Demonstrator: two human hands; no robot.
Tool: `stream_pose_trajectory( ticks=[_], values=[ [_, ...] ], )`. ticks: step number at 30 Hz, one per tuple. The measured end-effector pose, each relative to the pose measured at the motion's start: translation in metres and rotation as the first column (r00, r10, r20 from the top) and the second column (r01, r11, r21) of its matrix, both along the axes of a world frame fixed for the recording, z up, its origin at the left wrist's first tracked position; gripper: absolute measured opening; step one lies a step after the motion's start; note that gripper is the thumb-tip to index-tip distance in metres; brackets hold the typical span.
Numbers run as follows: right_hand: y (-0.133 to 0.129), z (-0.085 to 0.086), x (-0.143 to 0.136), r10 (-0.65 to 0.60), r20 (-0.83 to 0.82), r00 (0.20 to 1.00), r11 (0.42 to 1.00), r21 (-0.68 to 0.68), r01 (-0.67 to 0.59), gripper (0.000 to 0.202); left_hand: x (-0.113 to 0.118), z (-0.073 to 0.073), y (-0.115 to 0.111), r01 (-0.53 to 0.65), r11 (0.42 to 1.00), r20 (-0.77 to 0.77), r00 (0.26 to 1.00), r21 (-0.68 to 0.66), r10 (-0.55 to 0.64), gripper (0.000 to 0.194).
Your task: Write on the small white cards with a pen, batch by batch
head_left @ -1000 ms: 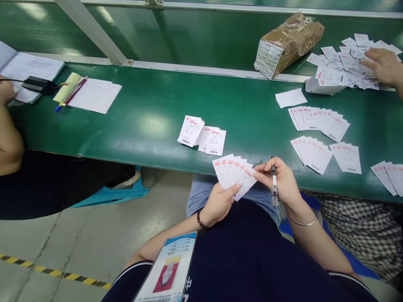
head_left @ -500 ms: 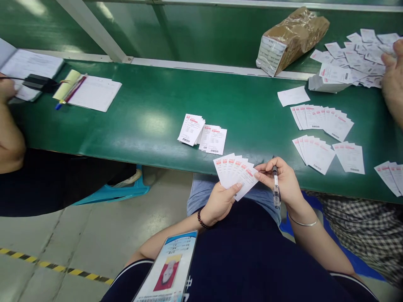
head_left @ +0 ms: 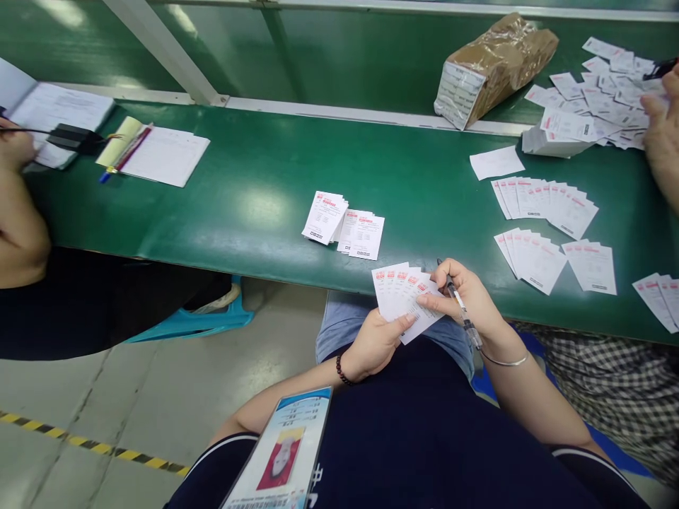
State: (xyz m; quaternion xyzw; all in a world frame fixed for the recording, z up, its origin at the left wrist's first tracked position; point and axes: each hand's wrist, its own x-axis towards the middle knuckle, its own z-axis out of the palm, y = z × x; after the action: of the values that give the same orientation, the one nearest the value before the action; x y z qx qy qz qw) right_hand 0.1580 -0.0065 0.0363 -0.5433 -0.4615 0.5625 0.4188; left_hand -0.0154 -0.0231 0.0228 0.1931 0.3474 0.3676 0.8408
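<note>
A seated worker holds a fan of printed cards [head_left: 395, 286] at the near edge of a green bench [head_left: 249, 205], above the lap. The left hand [head_left: 374, 343] pinches the lower ends between thumb and fingers. The right hand [head_left: 469, 293] lays its thumb over the right side of the fan, its fingers curled behind, and grips a clear-barreled pen [head_left: 460, 302] that slants across the palm. Whether those curled fingers press on the backs of the cards cannot be told.

Each card in the fan is headed in red print, with finer dark lines below, all too small to read. On the bench ahead, a left stack [head_left: 325, 215] touches a right stack [head_left: 363, 233], both bearing red headings and small black marks along the bottom. The label [head_left: 459, 92] on a plastic-wrapped brown package [head_left: 501, 63] is likewise illegible.

At right, similar cards lie in an upper fan [head_left: 544, 201], a lower fan [head_left: 533, 258] and a small group [head_left: 591, 265], below a heap [head_left: 605, 92] that a co-worker's hand [head_left: 660, 120] reaches. A badge [head_left: 283, 452] with a blue band, unreadable lines and a portrait on red lies against a navy shirt [head_left: 424, 431], whose white characters are only partly visible. A notepad [head_left: 164, 155] lies at left.
</note>
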Motion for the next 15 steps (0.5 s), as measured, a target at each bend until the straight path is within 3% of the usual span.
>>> stream_pose_trajectory(
  ticks=[15],
  values=[
    [0.0073, -0.0050, 0.0001, -0.012, 0.147, 0.989, 1.000, 0.022, 0.008, 0.045, 0.0012, -0.0003, 0.0046, 0.034, 0.997, 0.041, 0.999, -0.064, -0.032, 0.054]
  ],
)
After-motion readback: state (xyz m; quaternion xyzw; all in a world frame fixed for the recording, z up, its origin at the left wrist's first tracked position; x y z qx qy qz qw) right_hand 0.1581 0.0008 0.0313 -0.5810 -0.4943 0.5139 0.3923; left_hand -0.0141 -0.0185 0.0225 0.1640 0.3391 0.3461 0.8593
